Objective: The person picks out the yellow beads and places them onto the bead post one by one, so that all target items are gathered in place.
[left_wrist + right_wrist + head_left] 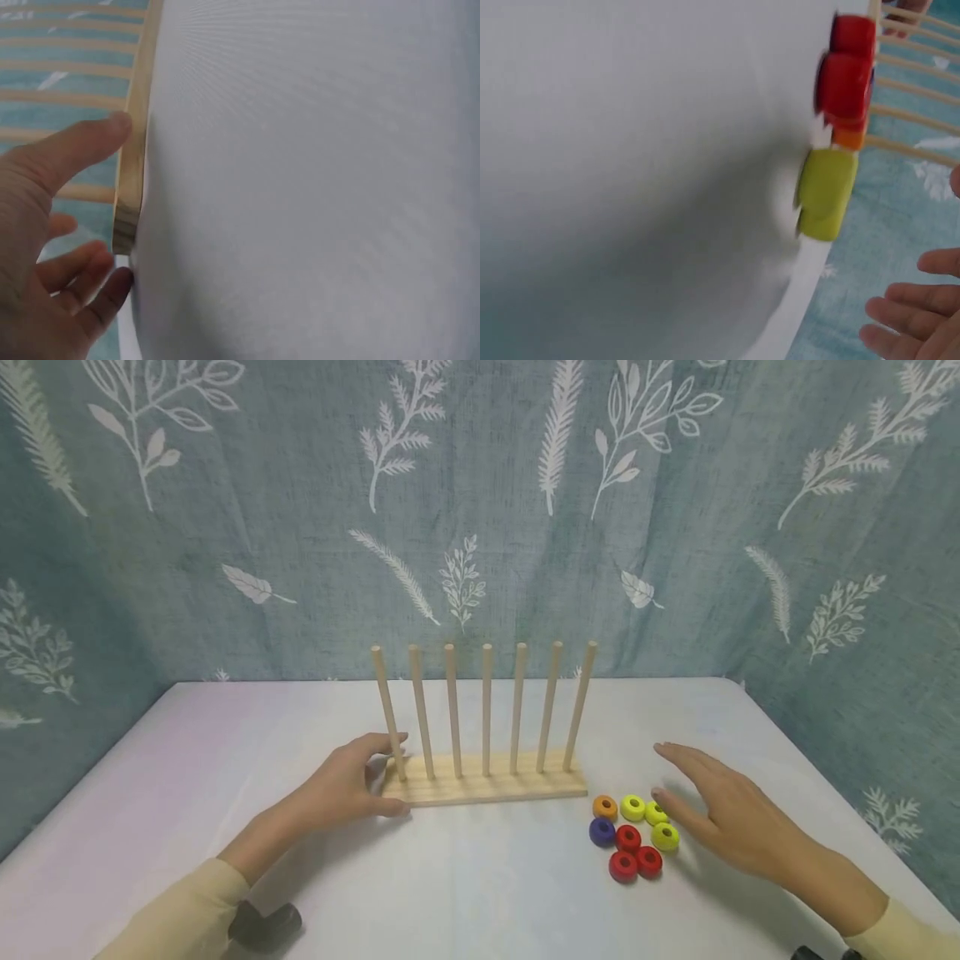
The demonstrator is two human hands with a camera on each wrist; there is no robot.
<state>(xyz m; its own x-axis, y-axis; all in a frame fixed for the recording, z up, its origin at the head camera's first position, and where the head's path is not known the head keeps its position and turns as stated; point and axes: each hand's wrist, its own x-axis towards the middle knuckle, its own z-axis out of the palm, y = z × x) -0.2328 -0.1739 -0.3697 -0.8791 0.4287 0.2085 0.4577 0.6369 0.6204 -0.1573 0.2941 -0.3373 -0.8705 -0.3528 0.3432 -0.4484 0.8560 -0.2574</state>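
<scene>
A wooden peg rack (480,785), a flat base with a row of several upright dowels, stands on the white table. My left hand (341,785) grips the left end of its base. The left thumb (86,146) lies at the front edge, the other fingers around the end and back. My right hand (735,822) hovers to the right of a cluster of small beads with holes, fingers extended and holding nothing. Three red beads (628,837), three yellow beads (665,837), one orange bead (605,807) and one dark blue bead (602,832) lie there. In the right wrist view, yellow beads (826,193) are nearest the hand.
White cloth covers the table (480,893). A teal curtain (480,568) with white leaf prints hangs behind and along both sides. Near the left sleeve is a dark object (264,927), and part of another dark thing (810,953) shows beside the right sleeve.
</scene>
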